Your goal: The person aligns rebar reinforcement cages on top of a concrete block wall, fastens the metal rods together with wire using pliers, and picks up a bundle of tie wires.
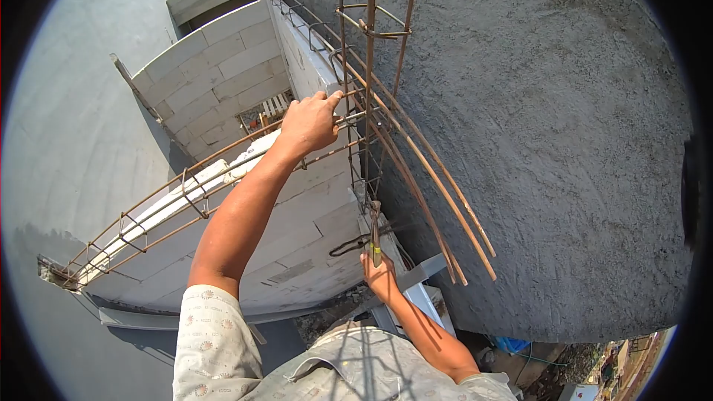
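My left hand (310,123) is raised at the corner of the block wall, its fingers closed at the end of the horizontal rebar cage (194,191); what they hold there is hard to make out. Lower down, my right hand (379,275) is wrapped round the handle of a hammer-like tool (376,232), whose metal head points up beside the foot of the upright rebar. The upright rebar column (370,67) stands just right of my left hand. Several long bars (438,167) curve down past it to the right.
A rough grey plastered wall (564,156) fills the right side, and a smooth one (82,119) the left. White block walls (215,67) meet near the corner. A light metal beam (423,271) lies beside my right hand. Below right is a blue object (511,344).
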